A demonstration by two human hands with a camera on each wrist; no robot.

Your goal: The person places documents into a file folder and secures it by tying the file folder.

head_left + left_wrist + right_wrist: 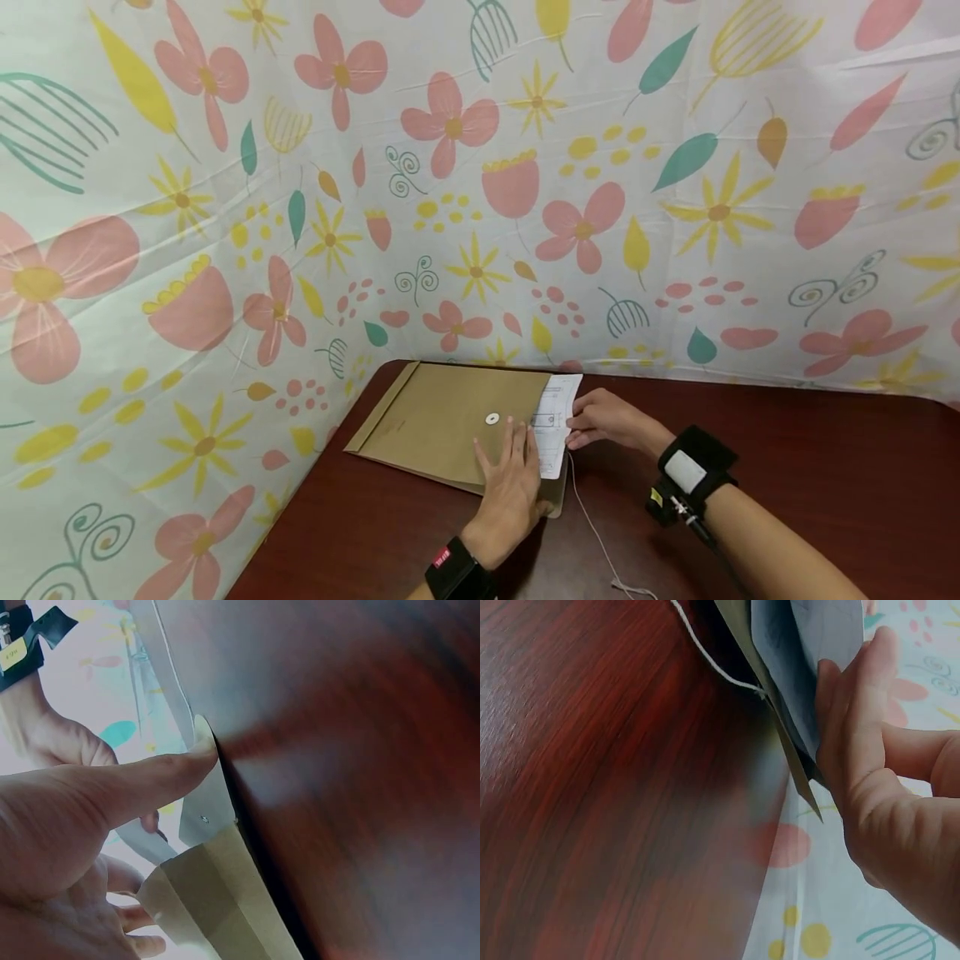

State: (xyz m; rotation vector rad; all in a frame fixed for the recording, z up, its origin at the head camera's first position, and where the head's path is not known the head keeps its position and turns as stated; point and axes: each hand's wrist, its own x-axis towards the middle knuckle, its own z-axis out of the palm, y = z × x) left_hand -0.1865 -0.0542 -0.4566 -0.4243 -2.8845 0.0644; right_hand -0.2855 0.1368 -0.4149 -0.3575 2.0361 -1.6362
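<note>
Leftmost, a brown envelope [442, 425] lies flat on the dark wooden table [810, 467], near the flowered cloth [150, 250]. On it the left hand [510, 483] presses down with fingers straight. Sticking out of its mouth, white paper [557, 417] is pinched by the right hand [607, 419]; a white string [592, 525] trails toward the near edge.

Matt brown paper envelope [442, 425]; white printed paper sheet [557, 421]; glossy wood-grain table [787, 467]; creased floral cloth backdrop [450, 167].
</note>
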